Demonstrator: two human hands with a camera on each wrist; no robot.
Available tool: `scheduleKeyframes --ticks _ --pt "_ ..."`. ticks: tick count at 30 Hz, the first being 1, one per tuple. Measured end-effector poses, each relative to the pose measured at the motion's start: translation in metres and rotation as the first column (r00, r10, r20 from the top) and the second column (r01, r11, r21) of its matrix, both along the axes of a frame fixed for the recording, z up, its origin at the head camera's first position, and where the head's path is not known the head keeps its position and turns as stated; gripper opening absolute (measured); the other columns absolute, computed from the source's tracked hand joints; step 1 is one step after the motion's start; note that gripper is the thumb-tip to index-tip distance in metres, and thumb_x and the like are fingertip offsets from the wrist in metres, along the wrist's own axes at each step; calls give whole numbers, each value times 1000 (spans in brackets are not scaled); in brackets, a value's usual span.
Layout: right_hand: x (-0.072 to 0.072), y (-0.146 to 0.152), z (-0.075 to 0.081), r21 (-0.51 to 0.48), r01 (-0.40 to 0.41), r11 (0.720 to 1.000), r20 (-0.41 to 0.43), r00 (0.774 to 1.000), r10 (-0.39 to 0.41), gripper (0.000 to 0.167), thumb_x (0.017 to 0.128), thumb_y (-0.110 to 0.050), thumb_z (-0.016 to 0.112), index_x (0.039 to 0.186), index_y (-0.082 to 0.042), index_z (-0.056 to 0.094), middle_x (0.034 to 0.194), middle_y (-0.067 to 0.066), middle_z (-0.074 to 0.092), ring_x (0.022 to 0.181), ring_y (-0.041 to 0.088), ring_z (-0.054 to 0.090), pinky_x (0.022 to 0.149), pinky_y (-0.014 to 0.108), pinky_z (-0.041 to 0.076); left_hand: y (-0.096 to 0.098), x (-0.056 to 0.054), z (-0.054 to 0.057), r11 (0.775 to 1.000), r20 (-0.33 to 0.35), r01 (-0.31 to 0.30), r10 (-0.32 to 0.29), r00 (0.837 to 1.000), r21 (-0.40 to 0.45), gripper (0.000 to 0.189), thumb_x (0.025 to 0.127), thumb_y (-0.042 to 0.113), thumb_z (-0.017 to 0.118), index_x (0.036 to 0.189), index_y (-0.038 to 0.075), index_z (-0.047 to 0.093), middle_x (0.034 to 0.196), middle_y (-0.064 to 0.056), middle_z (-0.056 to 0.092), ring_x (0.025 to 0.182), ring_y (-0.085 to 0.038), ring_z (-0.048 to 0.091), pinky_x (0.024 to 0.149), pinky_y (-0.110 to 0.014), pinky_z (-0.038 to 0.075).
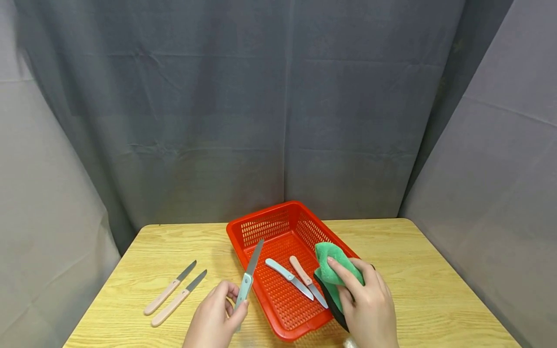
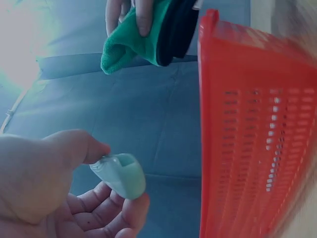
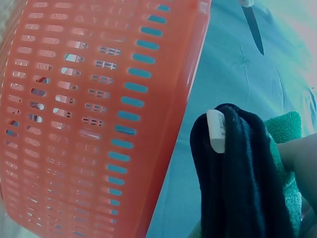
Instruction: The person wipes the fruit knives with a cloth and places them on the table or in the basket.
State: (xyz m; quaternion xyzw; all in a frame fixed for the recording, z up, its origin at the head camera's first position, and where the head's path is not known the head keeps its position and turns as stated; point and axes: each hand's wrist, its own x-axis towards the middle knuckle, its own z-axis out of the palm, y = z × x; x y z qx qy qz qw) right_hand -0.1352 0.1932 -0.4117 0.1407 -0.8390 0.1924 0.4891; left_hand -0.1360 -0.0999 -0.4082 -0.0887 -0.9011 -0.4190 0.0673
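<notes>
My left hand (image 1: 217,311) pinches a small knife by its pale green handle (image 1: 244,290), its blade (image 1: 255,257) pointing up and away over the basket's left rim. In the left wrist view the butt of that handle (image 2: 121,176) sits between thumb and fingers. My right hand (image 1: 370,302) grips a folded green cloth (image 1: 332,261) with a dark edge, above the basket's right side; the right wrist view shows its black side (image 3: 237,173) and a white tag. Inside the red basket (image 1: 300,333) lie a knife with a light blue handle (image 1: 280,267) and one with a pinkish handle (image 1: 300,269).
Two knives with beige handles, a rear knife (image 1: 161,297) and a front knife (image 1: 169,308), lie side by side on the wooden table (image 1: 435,290) at left. Grey curtains (image 1: 209,121) hang behind the table and along both sides.
</notes>
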Motion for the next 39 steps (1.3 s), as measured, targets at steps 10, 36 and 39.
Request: scheduleKeyframes --ticks 10,36,39 --pt "2 -1 2 -6 -36 999 23 999 36 61 73 3 75 126 -28 75 110 15 67 85 32 64 74 50 50 18 3 3 997 27 63 -64 998 53 22 90 22 77 99 13 59 83 5 57 61 1 49 54 -21 43" --pt "7 -8 4 100 -131 986 103 987 121 47 110 -40 30 127 -35 73 115 10 67 99 26 64 68 44 54 41 2 -17 998 -186 57 -51 981 25 21 93 18 70 108 15 55 73 13 52 56 3 38 51 -19 36" --pt "7 -8 3 110 -132 985 116 986 120 48 110 -41 29 128 -35 73 115 10 67 100 27 64 68 44 54 43 2 -18 998 -206 53 -45 977 31 21 93 18 71 107 16 56 76 13 55 57 4 40 52 -19 36"
